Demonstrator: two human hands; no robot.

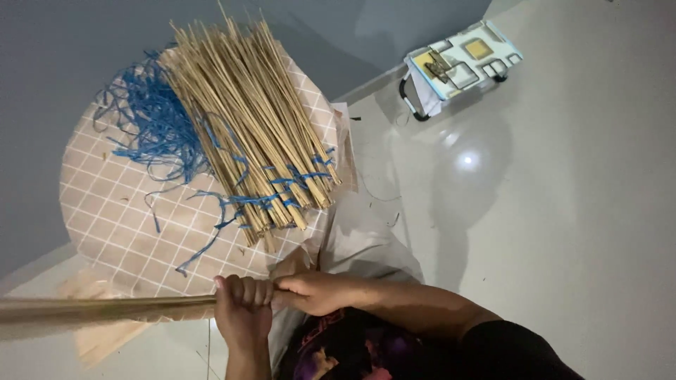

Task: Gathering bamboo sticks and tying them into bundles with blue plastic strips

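My left hand (243, 309) is closed around a thin bundle of tan sticks (105, 309) that runs out to the left edge, low in the head view. My right hand (320, 292) grips the same bundle's end just to the right, touching the left hand. Beyond them, a large heap of similar stick bundles (246, 127) tied with blue string lies on a round table with a checked cloth (113, 211). A tangle of loose blue string (151, 127) sits to the left of the heap.
A white box with square patterns and a dark handle (458, 63) stands on the pale glossy floor (549, 211) at the upper right. A grey wall (56, 56) backs the table. Pale cloth (359, 239) hangs beside the table's right edge.
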